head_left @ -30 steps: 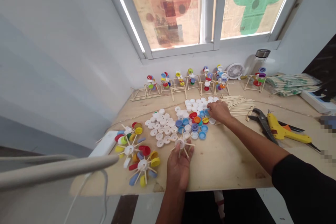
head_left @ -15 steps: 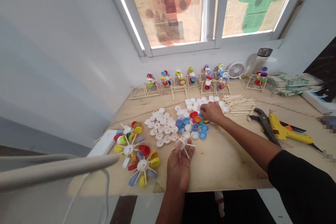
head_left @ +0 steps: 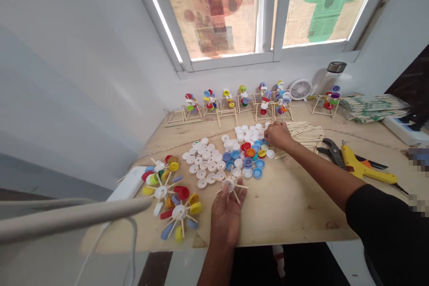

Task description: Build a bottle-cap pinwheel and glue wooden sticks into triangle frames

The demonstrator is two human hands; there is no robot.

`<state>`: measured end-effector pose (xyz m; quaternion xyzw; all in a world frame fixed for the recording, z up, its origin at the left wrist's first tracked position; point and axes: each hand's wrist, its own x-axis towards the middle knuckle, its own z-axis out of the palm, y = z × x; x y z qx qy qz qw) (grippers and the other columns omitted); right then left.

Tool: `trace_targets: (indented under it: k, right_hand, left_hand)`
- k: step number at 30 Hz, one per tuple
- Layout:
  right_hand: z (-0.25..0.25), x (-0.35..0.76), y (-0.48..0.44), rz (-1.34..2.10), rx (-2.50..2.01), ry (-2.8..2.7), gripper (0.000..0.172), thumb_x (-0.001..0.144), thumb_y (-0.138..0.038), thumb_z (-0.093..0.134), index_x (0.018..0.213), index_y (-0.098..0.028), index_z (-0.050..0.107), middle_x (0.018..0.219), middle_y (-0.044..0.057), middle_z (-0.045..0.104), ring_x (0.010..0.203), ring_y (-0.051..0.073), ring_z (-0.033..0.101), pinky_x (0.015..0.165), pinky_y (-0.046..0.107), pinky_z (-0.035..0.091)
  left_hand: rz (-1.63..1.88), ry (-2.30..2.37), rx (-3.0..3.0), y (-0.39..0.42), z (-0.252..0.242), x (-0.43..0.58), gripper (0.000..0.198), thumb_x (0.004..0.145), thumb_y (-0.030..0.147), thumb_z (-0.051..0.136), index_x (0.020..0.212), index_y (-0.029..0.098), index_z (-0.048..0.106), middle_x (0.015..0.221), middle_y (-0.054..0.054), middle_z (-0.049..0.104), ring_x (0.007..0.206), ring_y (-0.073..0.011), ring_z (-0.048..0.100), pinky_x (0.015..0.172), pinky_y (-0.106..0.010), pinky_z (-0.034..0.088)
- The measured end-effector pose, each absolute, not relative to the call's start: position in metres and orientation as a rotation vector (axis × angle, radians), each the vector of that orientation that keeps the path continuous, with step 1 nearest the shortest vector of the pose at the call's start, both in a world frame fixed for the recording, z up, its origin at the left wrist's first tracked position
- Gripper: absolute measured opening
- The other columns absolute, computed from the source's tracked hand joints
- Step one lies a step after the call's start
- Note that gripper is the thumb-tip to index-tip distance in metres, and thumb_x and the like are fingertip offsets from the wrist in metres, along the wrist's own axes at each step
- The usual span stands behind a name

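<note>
My left hand (head_left: 228, 214) grips a white bottle cap with wooden sticks (head_left: 229, 185) fanning out from it like spokes, close to the table's front edge. Over the pile of loose caps, my right hand (head_left: 279, 135) has its fingers bent together at the pile's right side; whatever they pinch is hidden. Blue caps (head_left: 257, 173), red and orange caps (head_left: 250, 153) and white caps (head_left: 206, 161) lie between and left of my hands. Finished-looking spoked wheels with coloured caps (head_left: 179, 211) rest to the left of my left hand.
Small stick frames holding cap wheels (head_left: 264, 105) line the back, beside a white fan (head_left: 300, 90) and a bottle (head_left: 331, 78). Loose sticks (head_left: 306, 134), pliers (head_left: 331, 152) and a yellow glue gun (head_left: 365, 167) lie right. A pale bar (head_left: 73, 216) crosses the left foreground.
My right hand has shifted right and slightly toward me over the caps, uncovering some blue and white ones. My left hand still holds the spoked cap in nearly the same place.
</note>
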<state>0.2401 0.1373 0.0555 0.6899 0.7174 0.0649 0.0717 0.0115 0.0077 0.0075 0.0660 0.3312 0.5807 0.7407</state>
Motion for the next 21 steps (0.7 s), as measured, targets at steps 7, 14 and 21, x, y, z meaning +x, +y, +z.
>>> trace_targets:
  k: [7, 14, 21]
  right_hand:
    - [0.051, 0.238, 0.146, 0.295, 2.047, 2.129, 0.031, 0.088, -0.034, 0.055, 0.111, -0.014, 0.057, 0.116, 0.009, 0.057, 0.106, 0.021, 0.055, 0.09, 0.044, 0.045]
    - [0.049, 0.238, 0.148, 0.326, 2.018, 2.135, 0.03, 0.088, -0.034, 0.055, 0.11, -0.014, 0.057, 0.116, 0.009, 0.057, 0.107, 0.021, 0.054, 0.091, 0.044, 0.044]
    - [0.048, 0.238, 0.148, 0.283, 2.06, 2.154, 0.028, 0.088, -0.035, 0.054, 0.106, -0.014, 0.059, 0.111, 0.008, 0.058, 0.105, 0.021, 0.053, 0.09, 0.043, 0.042]
  left_hand:
    - [1.269, 0.72, 0.128, 0.007, 0.006, 0.011, 0.006, 0.073, 0.02, 0.069, 0.078, 0.017, 0.068, 0.099, -0.006, 0.069, 0.114, -0.0272, 0.056, 0.093, -0.041, 0.047]
    - [1.275, 0.718, 0.13, 0.008, 0.005, 0.011, 0.007, 0.071, 0.021, 0.07, 0.077, 0.018, 0.068, 0.098, -0.005, 0.069, 0.112, -0.0263, 0.058, 0.092, -0.04, 0.047]
    - [1.282, 0.73, 0.148, 0.008, 0.006, 0.012, 0.006, 0.072, 0.021, 0.069, 0.076, 0.018, 0.067, 0.098, -0.005, 0.07, 0.111, -0.0266, 0.059, 0.093, -0.042, 0.047]
